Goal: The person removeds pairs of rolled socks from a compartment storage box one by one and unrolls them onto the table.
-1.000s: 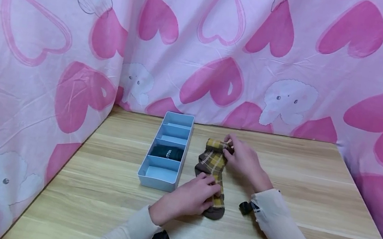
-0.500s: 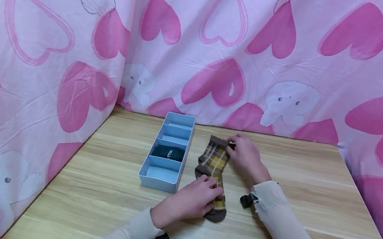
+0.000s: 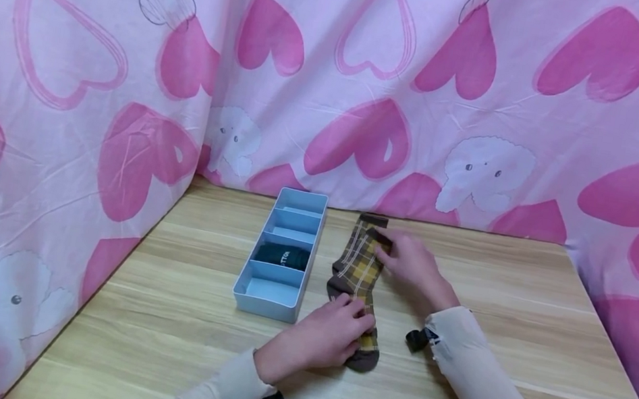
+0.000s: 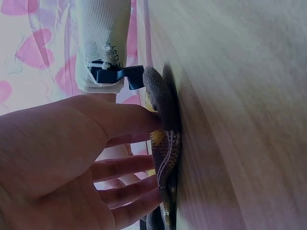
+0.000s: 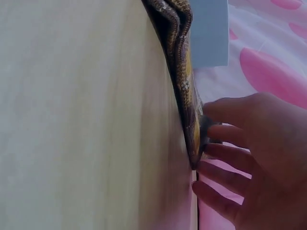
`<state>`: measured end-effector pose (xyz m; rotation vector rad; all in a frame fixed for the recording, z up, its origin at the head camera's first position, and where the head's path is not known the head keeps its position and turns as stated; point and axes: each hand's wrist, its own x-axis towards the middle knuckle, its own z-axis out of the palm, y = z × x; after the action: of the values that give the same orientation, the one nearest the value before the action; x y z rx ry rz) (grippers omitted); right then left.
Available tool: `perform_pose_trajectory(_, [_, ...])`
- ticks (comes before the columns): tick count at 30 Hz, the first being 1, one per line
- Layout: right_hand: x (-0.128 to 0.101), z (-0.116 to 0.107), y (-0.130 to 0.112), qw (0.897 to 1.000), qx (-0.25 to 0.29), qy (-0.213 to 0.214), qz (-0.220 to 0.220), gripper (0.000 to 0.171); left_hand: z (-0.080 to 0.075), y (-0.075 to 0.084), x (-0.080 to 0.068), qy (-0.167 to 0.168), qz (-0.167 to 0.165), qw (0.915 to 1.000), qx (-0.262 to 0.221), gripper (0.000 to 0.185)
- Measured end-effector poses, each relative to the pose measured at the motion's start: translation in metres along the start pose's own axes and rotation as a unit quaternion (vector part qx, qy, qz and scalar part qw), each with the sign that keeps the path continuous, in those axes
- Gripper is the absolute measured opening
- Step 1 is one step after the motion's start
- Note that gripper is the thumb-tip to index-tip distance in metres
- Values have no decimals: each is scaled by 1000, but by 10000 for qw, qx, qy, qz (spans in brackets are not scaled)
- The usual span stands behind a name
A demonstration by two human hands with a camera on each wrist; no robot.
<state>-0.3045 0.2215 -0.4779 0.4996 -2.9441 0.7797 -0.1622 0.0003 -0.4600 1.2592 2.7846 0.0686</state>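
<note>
A brown and yellow plaid sock (image 3: 357, 269) lies stretched out flat on the wooden table (image 3: 525, 310), cuff at the far end and toe at the near end. My left hand (image 3: 325, 336) presses its toe half with fairly straight fingers (image 4: 129, 165). The fingertips of my right hand (image 3: 411, 263) rest on the cuff end. In the left wrist view the sock (image 4: 165, 148) is seen edge-on against the table. In the right wrist view the fingers (image 5: 216, 132) touch the edge of the sock (image 5: 184, 72).
A light blue divided tray (image 3: 264, 304) stands just left of the sock, with a folded dark sock (image 3: 281, 255) in one middle compartment. A pink heart-print cloth (image 3: 370, 97) hangs behind the table and along both sides.
The rolled-up cuff end of the sock has been unrolled away from me and now lies flat. My right hand followed it toward the back. My left hand stayed on the toe.
</note>
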Motion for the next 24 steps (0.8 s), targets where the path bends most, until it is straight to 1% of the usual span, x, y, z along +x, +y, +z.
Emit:
perform_pose_trajectory(3, [-3, 0, 3, 9994, -20, -296, -173, 56, 1, 0, 1, 17, 45, 10000, -16, 35])
perform_pose_trajectory(6, [-6, 0, 6, 9977, 229, -546, -327, 57, 0, 1, 1, 43, 76, 9999, -115, 35])
perform_pose_trajectory(10, [-16, -2, 6, 9941, 664, -609, -606, 57, -1, -1, 0, 56, 61, 9992, -401, 34])
perform_pose_trajectory(13, [-26, -3, 2, 9913, 797, -671, -804, 57, -2, -5, 0, 123, 43, 9982, -584, 28])
perform_pose_trajectory(16, [-34, -2, -1, 9883, 849, -855, -930, 58, -4, -9, 0, 268, -19, 9974, -671, 24])
perform_pose_trajectory(18, [-38, 0, -2, 9875, 795, -930, -993, 61, -4, -11, 2, 451, -159, 9967, -660, 28])
perform_pose_trajectory(20, [-42, 1, -3, 9878, 715, -925, -1031, 63, -5, -12, 4, 656, -382, 9949, -670, 35])
perform_pose_trajectory(24, [-47, 2, -3, 9913, 452, -755, -981, 71, -2, -13, 18, 1069, -1088, 9857, -715, 45])
